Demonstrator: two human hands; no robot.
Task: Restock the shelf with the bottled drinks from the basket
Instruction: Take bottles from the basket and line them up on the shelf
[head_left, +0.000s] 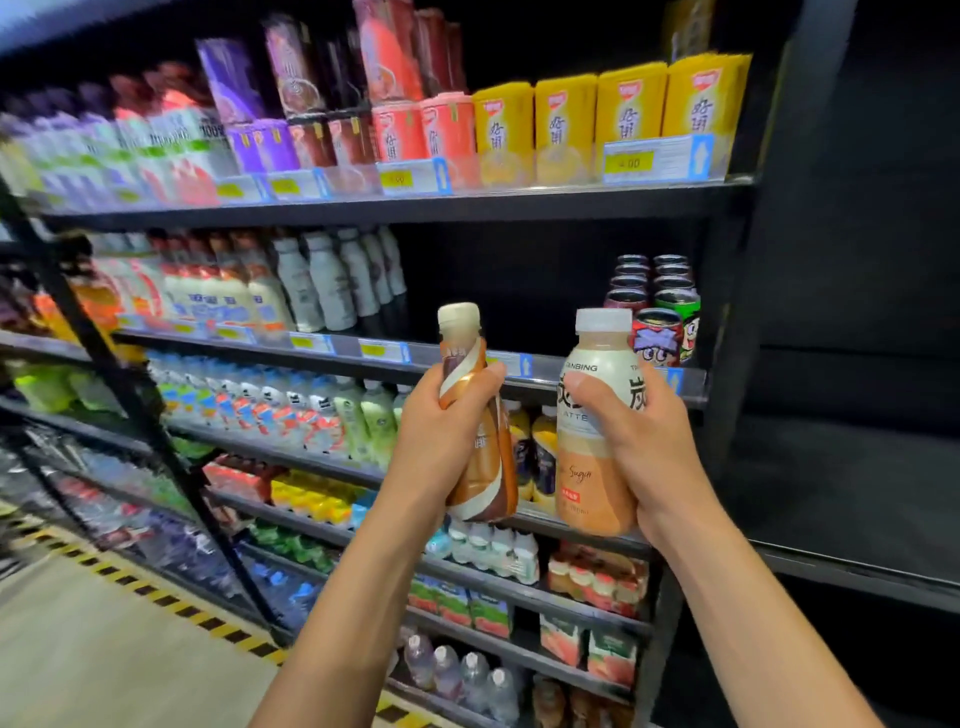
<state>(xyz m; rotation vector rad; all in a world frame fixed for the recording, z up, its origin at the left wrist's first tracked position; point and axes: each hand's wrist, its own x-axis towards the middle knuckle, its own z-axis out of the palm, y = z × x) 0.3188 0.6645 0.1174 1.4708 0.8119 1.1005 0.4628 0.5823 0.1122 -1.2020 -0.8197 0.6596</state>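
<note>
My left hand (445, 431) grips a slim brown-and-cream swirl bottle (480, 467) with a cream cap, held upright. My right hand (641, 447) grips a fatter latte bottle (592, 467) with a white cap and a white-and-tan label. Both bottles are raised in front of the second shelf (467, 364), just below a dark empty stretch of it between white bottles (332, 280) on the left and cans (657, 306) on the right. The basket is out of view.
Yellow and pink drink cartons (566, 124) fill the top shelf. Lower shelves hold water bottles, juice bottles and multipacks (597, 579). A black-and-yellow striped line (156, 597) runs along the floor at the shelf's foot. A dark panel stands to the right.
</note>
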